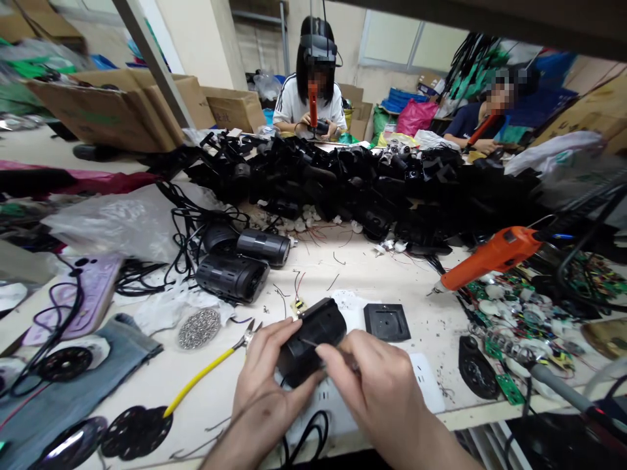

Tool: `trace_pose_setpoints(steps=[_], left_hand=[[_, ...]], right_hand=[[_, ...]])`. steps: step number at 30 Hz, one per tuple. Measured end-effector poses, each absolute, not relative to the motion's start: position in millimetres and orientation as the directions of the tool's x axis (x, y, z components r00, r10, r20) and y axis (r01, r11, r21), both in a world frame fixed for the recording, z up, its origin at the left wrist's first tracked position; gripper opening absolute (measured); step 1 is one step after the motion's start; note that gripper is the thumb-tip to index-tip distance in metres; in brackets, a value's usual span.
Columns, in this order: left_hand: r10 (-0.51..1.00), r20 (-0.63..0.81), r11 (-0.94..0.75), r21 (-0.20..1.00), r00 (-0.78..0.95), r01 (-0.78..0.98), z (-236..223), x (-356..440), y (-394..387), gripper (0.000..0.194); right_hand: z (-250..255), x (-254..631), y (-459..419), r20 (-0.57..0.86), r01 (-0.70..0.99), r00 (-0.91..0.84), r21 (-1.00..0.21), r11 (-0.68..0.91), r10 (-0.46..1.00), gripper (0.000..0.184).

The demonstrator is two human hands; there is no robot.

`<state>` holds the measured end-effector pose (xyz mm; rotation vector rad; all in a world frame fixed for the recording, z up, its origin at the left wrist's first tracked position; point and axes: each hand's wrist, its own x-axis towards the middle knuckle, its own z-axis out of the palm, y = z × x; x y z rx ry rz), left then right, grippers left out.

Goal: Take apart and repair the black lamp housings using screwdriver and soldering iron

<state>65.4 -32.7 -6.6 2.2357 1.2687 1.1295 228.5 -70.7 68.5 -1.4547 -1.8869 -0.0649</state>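
My left hand (264, 372) is wrapped around a black plastic housing (318, 329), thumb below and fingers along its far side. Over its near right part, my right hand (382, 378) pinches a thin metal tool (309, 342) whose tip reaches the housing; the rest of the tool is hidden in the fingers. A small circuit board (298, 305) with thin wires shows just beyond the housing. To the right lies a square black plastic part (386, 322). Yellow-handled cutters (206, 377) rest left of my left hand, near a pile of small screws (199, 328).
An orange electric screwdriver (490, 258) hangs at the right above loose circuit boards (509, 391). Black cylindrical units (232, 277) with cables lie at left. A heap of black housings (323, 173) spans the back. Two people (313, 98) work opposite.
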Motion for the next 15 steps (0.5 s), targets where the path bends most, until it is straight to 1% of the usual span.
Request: trace_pose_setpoints(steps=[3, 6, 8, 11, 13, 14, 15], left_hand=[[0.807, 0.498, -0.579, 0.558, 0.318, 0.594, -5, 65, -33, 0.051], [0.787, 0.508, -0.607, 0.534, 0.350, 0.589, 0, 67, -33, 0.050], [0.774, 0.522, -0.623, 0.524, 0.359, 0.581, 4, 70, -32, 0.048], [0.752, 0.547, -0.649, 0.514, 0.369, 0.561, 9, 74, -32, 0.045], [0.746, 0.551, -0.657, 0.516, 0.373, 0.549, 11, 75, -32, 0.044], [0.745, 0.552, -0.658, 0.519, 0.374, 0.546, 12, 75, -32, 0.044], [0.747, 0.549, -0.656, 0.521, 0.374, 0.546, 12, 75, -32, 0.044]], right_hand=[[76, 238, -72, 0.444, 0.847, -0.098, -0.432, 0.309, 0.891, 0.036], [87, 245, -76, 0.284, 0.835, -0.163, -0.470, 0.285, 0.945, 0.027], [93, 248, -79, 0.252, 0.834, -0.207, -0.460, 0.305, 0.945, 0.020], [95, 252, -81, 0.234, 0.811, -0.249, -0.479, 0.335, 0.940, 0.017], [93, 255, -81, 0.213, 0.819, -0.219, -0.490, 0.298, 0.952, 0.012], [92, 256, -80, 0.204, 0.837, -0.192, -0.476, 0.269, 0.960, 0.010], [90, 258, -80, 0.199, 0.860, -0.171, -0.447, 0.245, 0.965, 0.014]])
